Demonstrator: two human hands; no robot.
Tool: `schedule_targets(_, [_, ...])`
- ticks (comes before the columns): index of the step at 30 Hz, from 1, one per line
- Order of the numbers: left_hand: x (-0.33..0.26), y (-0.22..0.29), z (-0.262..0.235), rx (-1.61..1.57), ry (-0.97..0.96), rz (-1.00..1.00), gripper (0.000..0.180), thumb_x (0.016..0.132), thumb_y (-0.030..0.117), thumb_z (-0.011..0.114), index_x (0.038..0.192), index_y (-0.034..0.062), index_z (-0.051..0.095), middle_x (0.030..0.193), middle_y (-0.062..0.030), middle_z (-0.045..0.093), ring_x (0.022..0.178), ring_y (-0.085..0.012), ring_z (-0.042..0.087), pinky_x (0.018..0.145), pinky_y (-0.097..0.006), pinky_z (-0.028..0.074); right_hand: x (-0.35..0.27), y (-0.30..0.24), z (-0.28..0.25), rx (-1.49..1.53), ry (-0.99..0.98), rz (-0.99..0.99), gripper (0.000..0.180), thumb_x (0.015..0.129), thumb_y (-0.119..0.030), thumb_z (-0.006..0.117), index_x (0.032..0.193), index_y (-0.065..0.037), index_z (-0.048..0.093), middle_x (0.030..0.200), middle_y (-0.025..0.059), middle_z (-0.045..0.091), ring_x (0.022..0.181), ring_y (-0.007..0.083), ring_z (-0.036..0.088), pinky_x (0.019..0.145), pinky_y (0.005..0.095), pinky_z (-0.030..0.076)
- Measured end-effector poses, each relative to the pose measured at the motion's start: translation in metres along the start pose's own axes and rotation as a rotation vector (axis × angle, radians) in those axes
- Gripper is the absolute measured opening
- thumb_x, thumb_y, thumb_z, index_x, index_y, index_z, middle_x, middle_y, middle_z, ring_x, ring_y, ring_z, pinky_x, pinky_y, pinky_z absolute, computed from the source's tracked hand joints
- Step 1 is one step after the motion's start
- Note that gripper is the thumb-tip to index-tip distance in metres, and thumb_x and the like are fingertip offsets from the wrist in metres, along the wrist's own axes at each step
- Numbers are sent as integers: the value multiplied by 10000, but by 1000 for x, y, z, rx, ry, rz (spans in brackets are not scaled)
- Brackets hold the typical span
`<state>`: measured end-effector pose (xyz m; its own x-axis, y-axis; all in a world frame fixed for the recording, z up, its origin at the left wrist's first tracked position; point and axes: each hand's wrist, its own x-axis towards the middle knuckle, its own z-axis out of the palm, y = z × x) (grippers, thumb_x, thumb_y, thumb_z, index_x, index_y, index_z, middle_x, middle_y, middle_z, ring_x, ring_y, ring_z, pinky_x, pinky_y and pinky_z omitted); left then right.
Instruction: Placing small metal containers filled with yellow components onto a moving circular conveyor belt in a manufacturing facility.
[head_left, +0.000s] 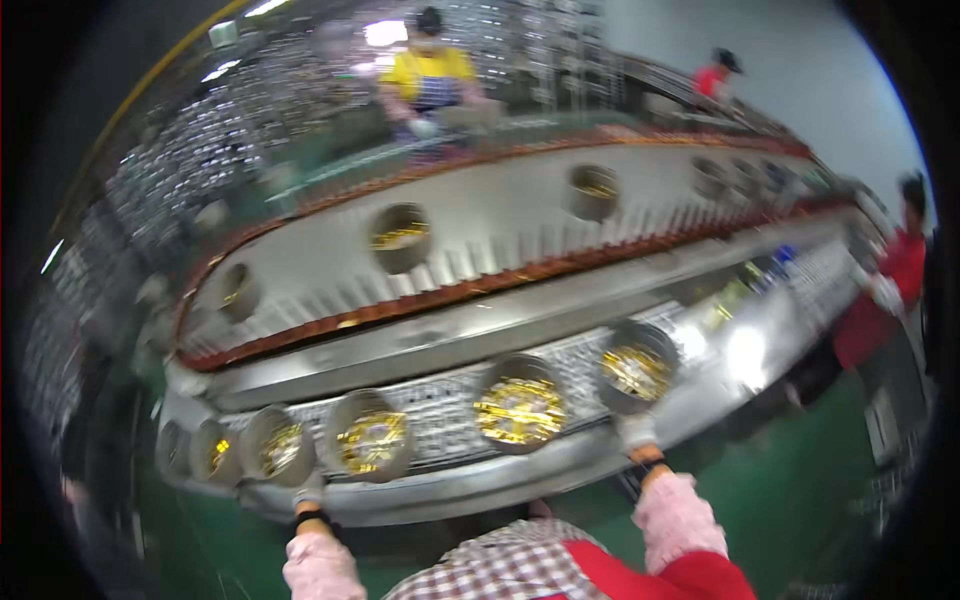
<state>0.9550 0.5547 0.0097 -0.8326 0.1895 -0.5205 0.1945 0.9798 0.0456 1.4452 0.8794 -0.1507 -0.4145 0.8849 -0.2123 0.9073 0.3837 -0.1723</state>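
My right hand [636, 432], in a pale glove with a dark wristband, touches the near side of a grey round tub [614, 396] filled with shiny gold-coloured pieces. Against the near edge of another such tub [259, 464] is my left hand [310, 490], gloved in the same way. Motion blur hides the fingers of both hands. Between them stand two more tubs of gold pieces, one left of centre [376, 475] and one right of centre [520, 447]. All sit upright in a row along a metal roller track [440, 425].
Beyond the track runs a looped conveyor with an orange-red edge [480, 280], carrying several tubs. A worker in yellow [430, 75] stands across it; a worker in red [903, 262] is at the right. Further right on the track are blue [785, 256] and yellowish objects. The floor [780, 480] is green.
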Motion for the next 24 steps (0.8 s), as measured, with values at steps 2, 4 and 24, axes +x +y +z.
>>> schedule_targets(2, [-8,7,12,-105,176,57,505,823,442,318,1141,79,468,1217,-188,416,1114,-321,404,928,-374,317,19,11,-2,-159,0,-51,176,761,-212,476,833,-118,606,765,103,607,648,260,580,550,389,438])
schedule_targets(4, [17,40,24,75,181,380,367,848,248,320,1115,67,496,1164,-217,450,1086,-304,439,924,-403,326,36,27,0,-167,42,-23,176,757,-211,478,837,-119,605,774,106,611,653,264,583,553,391,440])
schedule_targets(24, [-39,119,94,-2875,-414,401,275,814,312,428,1002,117,478,965,-70,548,850,-194,509,722,-336,439,-15,-184,-66,935,-154,-324,250,790,-291,469,903,-87,559,726,86,593,586,205,563,497,321,432])
